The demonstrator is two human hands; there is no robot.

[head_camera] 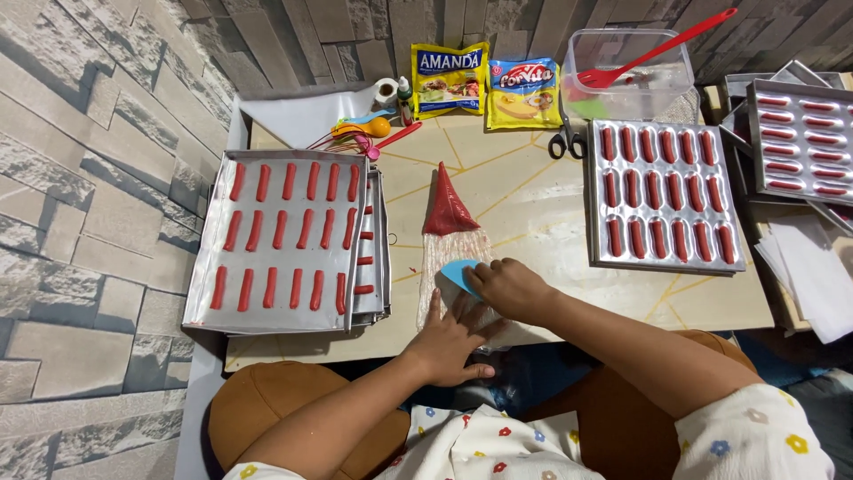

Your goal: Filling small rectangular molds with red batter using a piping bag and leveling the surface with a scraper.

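A clear plastic piping bag (447, 222) lies flat on the table, its tip pointing away and packed with red batter. My left hand (451, 342) presses flat on the bag's near end, fingers spread. My right hand (508, 286) holds a light blue scraper (457, 274) against the bag's smeared middle. To the left sits a metal tray (283, 238) with rows of piped red strips, stacked on other trays. Another tray (662, 196) with red strips in moulded slots lies to the right.
At the back stand two food packets (484, 82), a clear plastic box (631, 71) with a red spatula (662, 49), scissors (567, 138), coloured measuring spoons (364, 133) and small bottles. More filled trays (800, 133) and white paper (813, 267) are at the far right. A stone-patterned wall runs along the left.
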